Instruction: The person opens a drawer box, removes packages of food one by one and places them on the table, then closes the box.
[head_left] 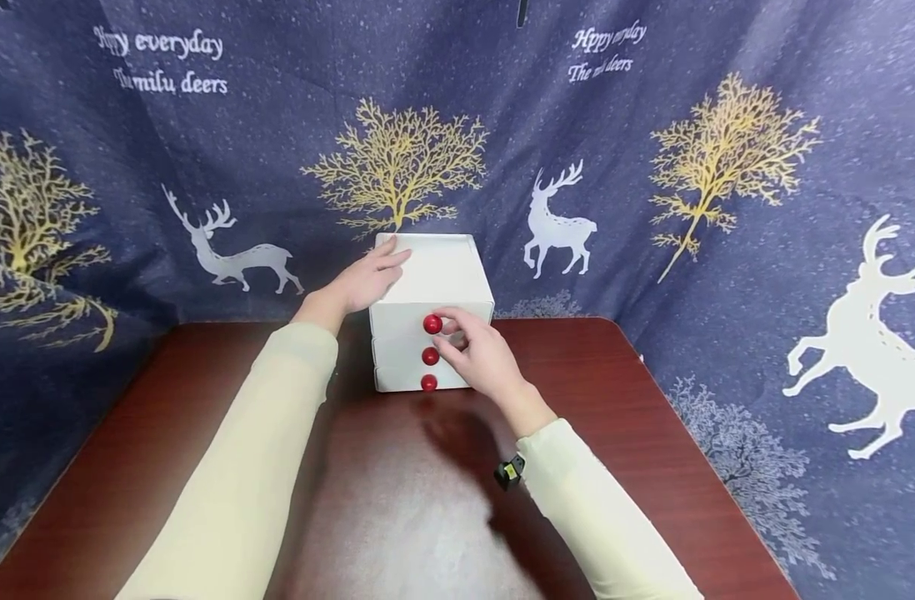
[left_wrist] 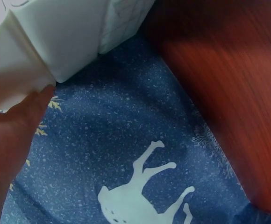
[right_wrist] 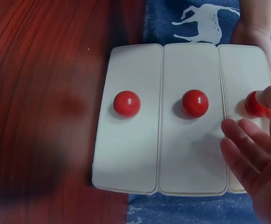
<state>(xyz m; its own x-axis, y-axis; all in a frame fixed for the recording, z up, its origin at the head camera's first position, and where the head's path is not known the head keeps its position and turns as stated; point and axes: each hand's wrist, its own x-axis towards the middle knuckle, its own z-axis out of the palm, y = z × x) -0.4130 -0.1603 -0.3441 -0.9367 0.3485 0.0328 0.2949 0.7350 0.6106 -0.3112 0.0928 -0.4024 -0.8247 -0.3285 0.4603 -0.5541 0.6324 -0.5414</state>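
A small white drawer cabinet [head_left: 440, 271] with three stacked drawers stands on the table, and each drawer front carries a round red knob. My left hand [head_left: 369, 277] rests on the cabinet's top near its left edge, fingers stretched out; the left wrist view shows that hand [left_wrist: 9, 144] against the cabinet's white side [left_wrist: 70, 37]. At the top red knob [head_left: 432, 323], my right hand [head_left: 483, 354] pinches with thumb and finger. Its other fingers are loosely bent before the drawer front in the right wrist view. Below are the middle knob [right_wrist: 195, 103] and bottom knob [right_wrist: 126, 103]. All drawers look closed.
The reddish-brown wooden table [head_left: 577, 367] extends around the cabinet. Behind it hangs a dark blue cloth [head_left: 277, 167] printed with white deer and golden trees. A small black device [head_left: 509, 472] sits at my right sleeve.
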